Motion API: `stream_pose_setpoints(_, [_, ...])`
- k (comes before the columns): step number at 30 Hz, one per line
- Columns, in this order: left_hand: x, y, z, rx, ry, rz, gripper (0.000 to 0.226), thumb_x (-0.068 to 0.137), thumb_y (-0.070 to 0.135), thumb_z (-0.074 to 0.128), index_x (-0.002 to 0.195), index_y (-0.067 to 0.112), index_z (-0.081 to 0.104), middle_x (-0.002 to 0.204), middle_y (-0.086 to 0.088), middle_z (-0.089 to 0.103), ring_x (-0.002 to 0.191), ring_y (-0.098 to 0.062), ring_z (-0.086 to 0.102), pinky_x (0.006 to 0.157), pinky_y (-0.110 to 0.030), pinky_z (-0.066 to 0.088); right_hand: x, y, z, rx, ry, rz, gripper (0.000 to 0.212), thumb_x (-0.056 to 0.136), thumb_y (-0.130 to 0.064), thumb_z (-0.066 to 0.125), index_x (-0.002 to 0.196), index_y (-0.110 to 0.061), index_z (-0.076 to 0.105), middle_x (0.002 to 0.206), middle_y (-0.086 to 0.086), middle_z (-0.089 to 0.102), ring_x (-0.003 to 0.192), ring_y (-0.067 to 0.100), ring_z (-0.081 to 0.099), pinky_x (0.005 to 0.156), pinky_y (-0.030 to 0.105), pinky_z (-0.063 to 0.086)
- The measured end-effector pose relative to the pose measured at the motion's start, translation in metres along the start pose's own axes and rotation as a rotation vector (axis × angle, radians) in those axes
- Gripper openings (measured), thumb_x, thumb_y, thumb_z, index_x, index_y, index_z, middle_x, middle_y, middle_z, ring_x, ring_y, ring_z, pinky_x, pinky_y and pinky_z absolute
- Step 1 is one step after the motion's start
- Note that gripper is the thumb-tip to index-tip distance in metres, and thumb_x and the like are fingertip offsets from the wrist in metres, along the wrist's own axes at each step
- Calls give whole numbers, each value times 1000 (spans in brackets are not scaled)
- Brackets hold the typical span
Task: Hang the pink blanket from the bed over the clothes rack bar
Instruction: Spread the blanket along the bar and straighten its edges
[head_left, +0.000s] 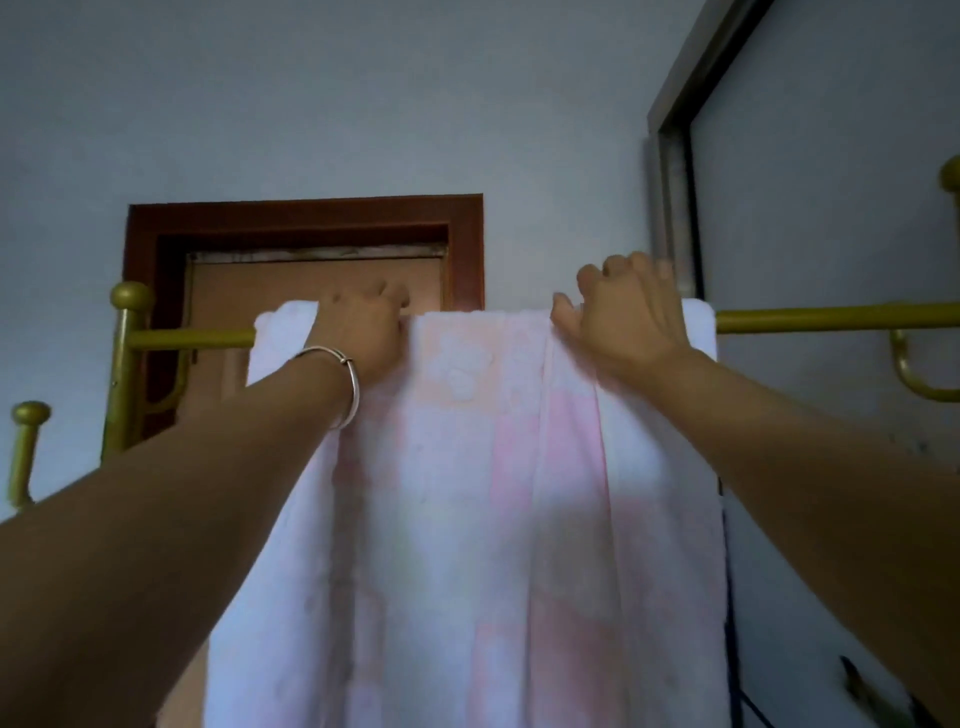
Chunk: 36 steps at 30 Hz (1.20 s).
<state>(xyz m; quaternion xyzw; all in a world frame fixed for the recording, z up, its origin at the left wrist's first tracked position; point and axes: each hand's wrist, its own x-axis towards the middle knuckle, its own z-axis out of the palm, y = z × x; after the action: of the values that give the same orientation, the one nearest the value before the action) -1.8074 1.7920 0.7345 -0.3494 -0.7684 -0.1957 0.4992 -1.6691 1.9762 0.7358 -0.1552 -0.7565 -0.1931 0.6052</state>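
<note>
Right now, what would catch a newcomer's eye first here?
The pink blanket draped over the gold bar, filling the centre. Both hands sit on top of it at the bar: the left hand, with a silver bangle on its wrist, and the right hand. A red-brown door frame stands behind.

bare forearms, no sleeves; thin silver bangle (340, 387) with small clasp bead on left wrist; right wrist unadorned

Home bedroom, wooden door frame (306, 218), brass clothes rack (831, 318), plain wall (363, 104)
</note>
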Motion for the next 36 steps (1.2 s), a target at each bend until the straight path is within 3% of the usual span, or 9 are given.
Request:
stream_pose_setpoints(3, [-25,17,-1,54,-35,-38,40,82,3,47,121,9,49,129,-15,50,119,-34,46,97,-43,36,-28,-12,-3,-41,-132,-40,48,83,-44,46,116,-10,53,128,18,51,115,36,42,95,47,31])
stream_pose_setpoints(5, [-37,24,0,93,-69,-46,47,79,1,49,125,10,44,133,-13,46,123,-33,42,99,-44,35,-40,-16,0,-71,-237,-32,58,82,-46,49,131,-16,40,149,13,29,133,37,27,104,55,25])
stream_pose_setpoints(9, [-46,28,1,132,-118,-67,54,76,0,50,128,12,41,136,-9,44,129,-30,37,101,-45,33,-51,-16,5,-70,-296,-36,64,83,-45,49,140,-26,27,157,10,11,142,38,10,106,62,19])
stream_pose_setpoints(13, [-48,25,6,146,-103,-66,55,75,-1,49,128,13,41,139,-7,41,131,-28,34,102,-45,31,-57,-23,11,-78,-263,-202,41,84,-39,49,118,-18,55,153,11,26,140,34,18,107,57,20])
stream_pose_setpoints(16, [-47,19,10,195,-74,-52,56,74,-3,51,127,12,41,139,-7,39,131,-27,34,101,-46,31,-53,-20,8,-192,-209,-182,29,81,-25,53,100,-9,67,134,13,45,128,35,34,101,50,29])
stream_pose_setpoints(19, [-44,8,11,223,-56,-60,61,73,-6,51,129,13,39,140,-6,38,130,-28,33,102,-49,29,-43,-5,0,-307,-175,-64,29,82,-8,44,104,-5,63,120,16,51,113,35,42,94,46,35])
stream_pose_setpoints(24, [-36,-2,10,233,-47,-11,55,73,-7,50,124,13,41,133,-8,45,126,-28,39,105,-48,26,-36,5,-11,-450,-180,90,29,86,-4,40,108,-6,58,111,12,56,105,32,47,91,40,37])
stream_pose_setpoints(28, [-29,-4,6,198,-20,29,45,79,-4,45,121,11,44,130,-10,48,122,-29,41,103,-46,28,-29,-18,-10,-407,-205,77,28,83,0,42,105,-3,59,114,15,53,107,33,45,91,41,37])
stream_pose_setpoints(36, [-13,33,10,-33,-22,306,52,82,0,42,131,17,44,137,-5,49,128,-23,42,108,-39,21,-25,-25,-11,-351,-145,56,26,85,4,40,109,-4,48,109,19,59,104,36,49,86,43,39])
